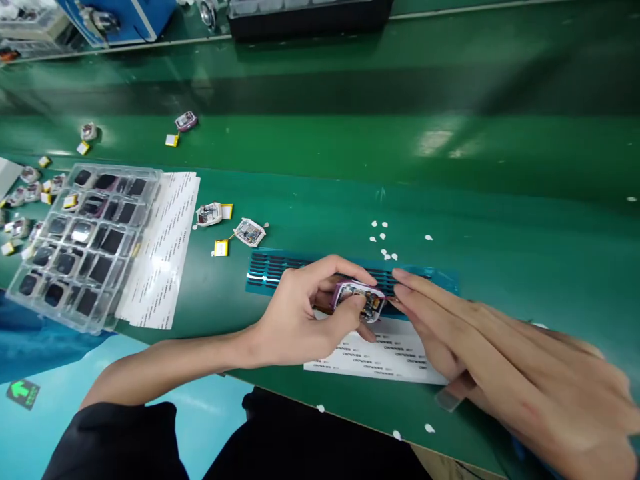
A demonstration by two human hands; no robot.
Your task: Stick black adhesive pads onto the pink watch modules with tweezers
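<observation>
My left hand (305,313) is closed around a small purple-rimmed device case (360,299) with its circuit board showing, held just above the green bench. My right hand (480,347) reaches in from the right with its fingers stretched out; the fingertips touch the case's right side. A blue sheet of dark strips (273,268) lies right behind the case. A white label sheet (385,353) lies under both hands.
A clear plastic tray (83,243) of dark screens sits at the left beside white label sheets (163,247). Two more open cases (249,232) with yellow parts lie behind the blue sheet; several others are scattered far left. Small white backing bits (383,235) dot the bench.
</observation>
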